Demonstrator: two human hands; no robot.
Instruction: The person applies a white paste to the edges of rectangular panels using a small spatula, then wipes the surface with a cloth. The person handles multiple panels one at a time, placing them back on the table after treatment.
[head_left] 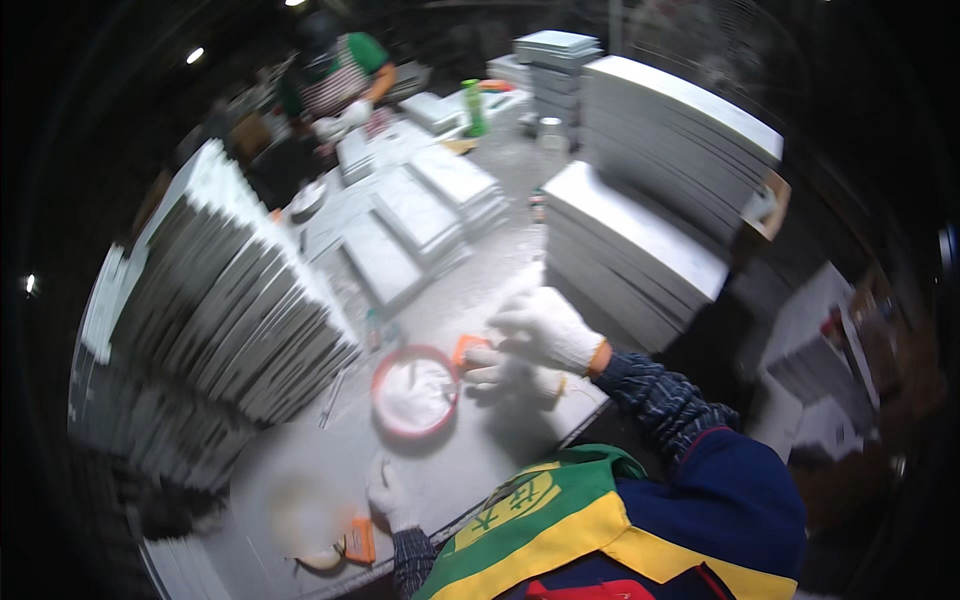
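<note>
My right hand (550, 328), in a white knitted glove, is raised over the table right of the pink-rimmed bowl (452, 412). Its fingers point left and are blurred, so whether they hold anything is unclear. Below it lies what looks like a loose white glove (505, 378), beside an orange piece (468, 349). White powder or paste (412, 398) fills part of the bowl. My left hand (392, 497), also gloved, lies by the near edge of the table with its fingers stretched out. Close to it is an orange block-shaped piece (360, 541).
Tall stacks of thin slabs (235, 290) stand on the left, thick slab stacks (640, 245) on the right. Flat marble-like tiles (415, 215) lie farther back. A green bottle (473, 108) stands near a co-worker (340, 85) at the far side.
</note>
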